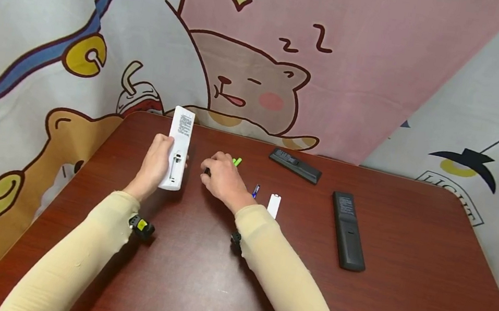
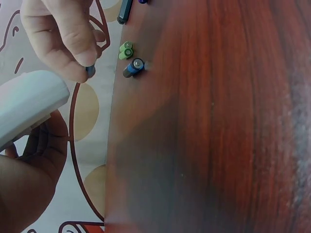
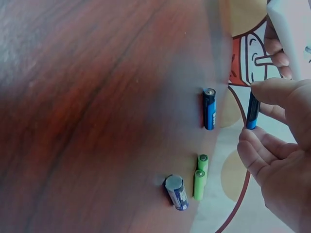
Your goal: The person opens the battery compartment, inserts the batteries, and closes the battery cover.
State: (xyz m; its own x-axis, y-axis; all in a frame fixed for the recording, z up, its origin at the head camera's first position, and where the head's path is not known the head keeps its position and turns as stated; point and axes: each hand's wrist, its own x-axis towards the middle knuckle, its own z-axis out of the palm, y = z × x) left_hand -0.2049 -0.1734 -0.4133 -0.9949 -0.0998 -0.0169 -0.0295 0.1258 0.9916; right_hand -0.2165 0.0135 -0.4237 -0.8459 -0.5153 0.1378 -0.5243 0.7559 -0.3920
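Note:
In the head view my left hand (image 1: 153, 166) holds a white remote control (image 1: 181, 136) upright, its back toward me. The battery compartment (image 1: 175, 169) in its lower half is uncovered. To the right of the remote, my right hand (image 1: 226, 179) pinches a blue-and-black battery (image 3: 252, 112) between thumb and fingertips, raised above the table. Another blue-and-black battery (image 3: 209, 110) lies on the table near that hand. Beside it in the right wrist view are two green batteries (image 3: 199, 184) side by side and a dark blue battery (image 3: 178, 195).
A white battery cover (image 1: 273, 206) lies on the brown table (image 1: 194, 285), right of my right wrist. Farther right are two black remotes, one near the back edge (image 1: 295, 166) and a longer one (image 1: 348, 231) nearer me. A printed curtain (image 1: 361, 60) hangs behind the table.

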